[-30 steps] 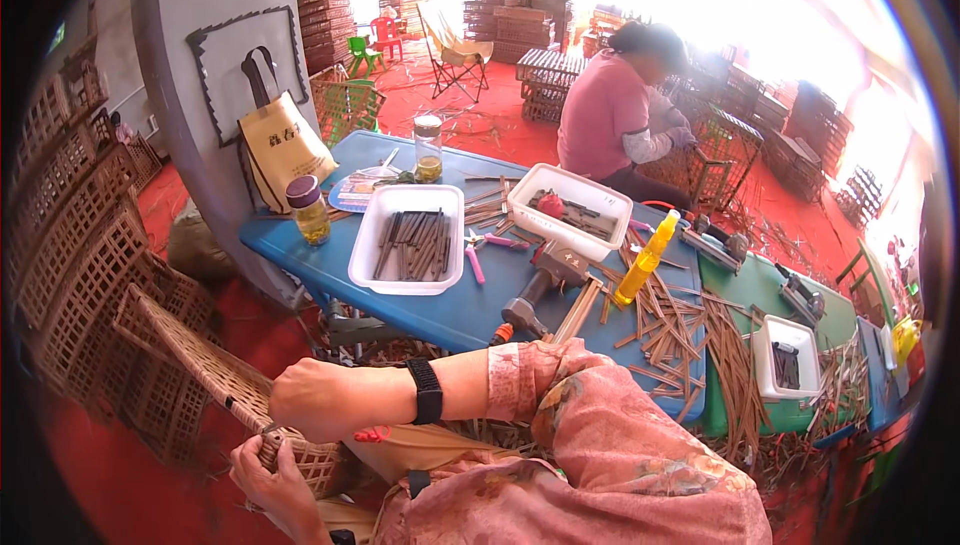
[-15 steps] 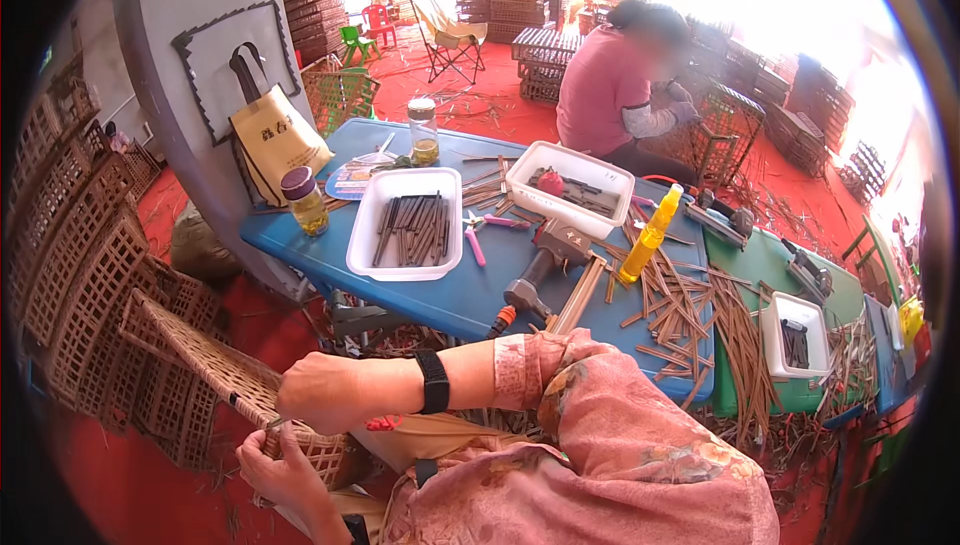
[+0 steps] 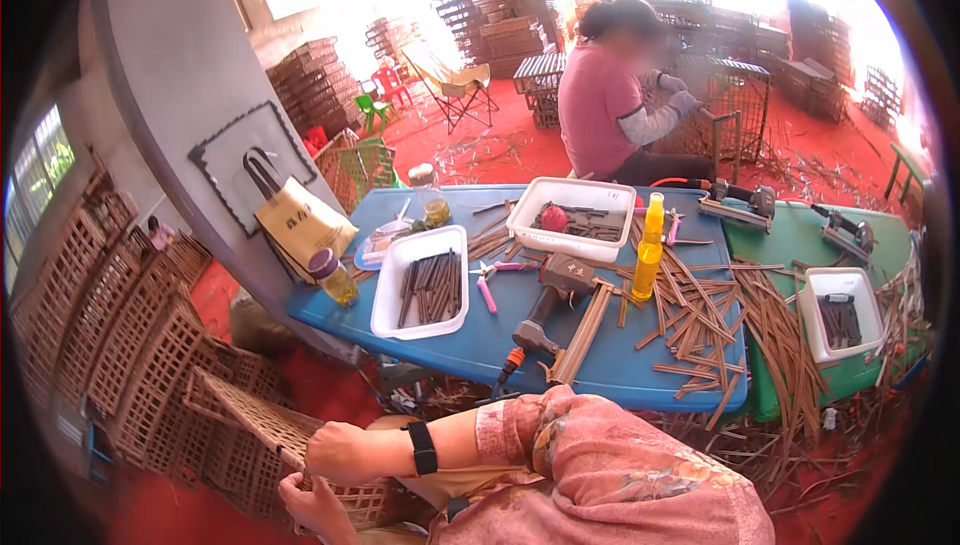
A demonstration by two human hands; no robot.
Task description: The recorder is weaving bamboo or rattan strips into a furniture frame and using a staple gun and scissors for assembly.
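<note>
A woven brown basket (image 3: 250, 415) tilts at the lower left, below the table. My right hand (image 3: 343, 451) is closed in a fist at its rim, with my forearm crossing from the right; whatever those fingers hold is hidden. Just below it, my left hand (image 3: 318, 507) grips the basket's rim, thumb up beside the right fist. A dark wrap shows on the rim near my hands.
On the blue table (image 3: 440, 350) lie a nail gun (image 3: 555, 295), pink-handled pliers (image 3: 487, 285), white tubs of dark strips (image 3: 421, 329), a yellow bottle (image 3: 648, 255) and loose wooden strips (image 3: 690, 320). A co-worker (image 3: 605, 100) sits beyond. Stacked baskets (image 3: 110, 335) stand left.
The view has tipped up and swung left, so the table sits lower. My hands stay at the basket rim, and the right fist has come down closer to the left thumb.
</note>
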